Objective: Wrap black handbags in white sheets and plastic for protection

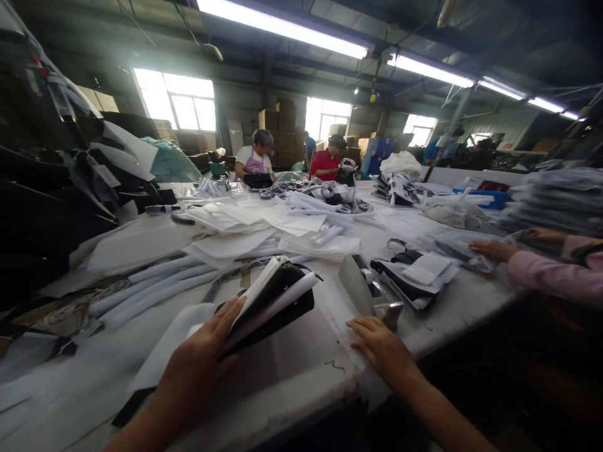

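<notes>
1. Nearest to us, our left hand grips the lower left of a black bag, fingers pressed along its side and thumb beneath. Our right hand reaches low over the table edge, fingers extended close together; whether they pinch anything, we cannot tell.
2. The bag is tilted above the near part of the white table. Its long axis slants from our left hand, at lower left, away to the upper right, the free end pointing towards the far side. A white roll runs along that axis and juts from the end.
3. Just beyond our right fingertips stands a grey tape dispenser; right of it lies another black bag with white paper on top.
4. Farther right, a co-worker's hand rests on clear plastic.
5. White sheets spread across the middle, before two seated-height co-workers opposite.
</notes>
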Demonstrator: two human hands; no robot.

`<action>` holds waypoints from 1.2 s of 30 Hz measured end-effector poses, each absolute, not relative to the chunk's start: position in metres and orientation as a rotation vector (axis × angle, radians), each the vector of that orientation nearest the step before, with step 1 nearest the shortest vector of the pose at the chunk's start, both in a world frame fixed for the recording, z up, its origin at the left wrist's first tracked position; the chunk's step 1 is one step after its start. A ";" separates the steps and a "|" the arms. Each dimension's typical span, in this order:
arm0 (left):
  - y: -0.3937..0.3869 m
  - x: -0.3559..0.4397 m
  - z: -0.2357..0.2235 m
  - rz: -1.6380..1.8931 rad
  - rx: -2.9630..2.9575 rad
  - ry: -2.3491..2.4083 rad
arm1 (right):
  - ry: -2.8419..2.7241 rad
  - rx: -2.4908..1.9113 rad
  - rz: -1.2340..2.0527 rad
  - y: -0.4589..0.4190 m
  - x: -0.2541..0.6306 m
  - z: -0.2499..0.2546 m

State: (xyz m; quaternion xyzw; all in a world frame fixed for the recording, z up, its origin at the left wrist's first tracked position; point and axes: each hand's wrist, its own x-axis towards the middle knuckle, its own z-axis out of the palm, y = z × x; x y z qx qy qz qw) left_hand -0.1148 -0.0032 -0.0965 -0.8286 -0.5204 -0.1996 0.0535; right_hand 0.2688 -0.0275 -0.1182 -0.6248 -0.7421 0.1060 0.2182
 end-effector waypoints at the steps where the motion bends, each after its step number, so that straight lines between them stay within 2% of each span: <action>1: -0.002 -0.116 -0.097 -0.618 -2.510 -1.577 | -2.064 -1.739 0.294 -0.023 0.275 -0.120; 15: -0.001 -0.120 -0.085 -0.644 -2.484 -1.697 | -1.965 -1.783 0.184 -0.009 0.247 -0.100; 22: -0.002 -0.120 -0.085 -0.661 -2.482 -1.744 | -1.857 -1.674 0.329 0.010 0.216 -0.088; 29: -0.001 -0.121 -0.084 -0.742 -2.476 -1.705 | -2.210 -1.186 0.746 -0.004 0.146 -0.102; 33: -0.002 -0.122 -0.088 -0.781 -2.489 -1.628 | -2.330 -0.931 0.937 -0.010 0.135 -0.103; 36: -0.002 -0.124 -0.091 -0.776 -2.489 -1.607 | -2.188 -1.041 0.827 -0.013 0.148 -0.111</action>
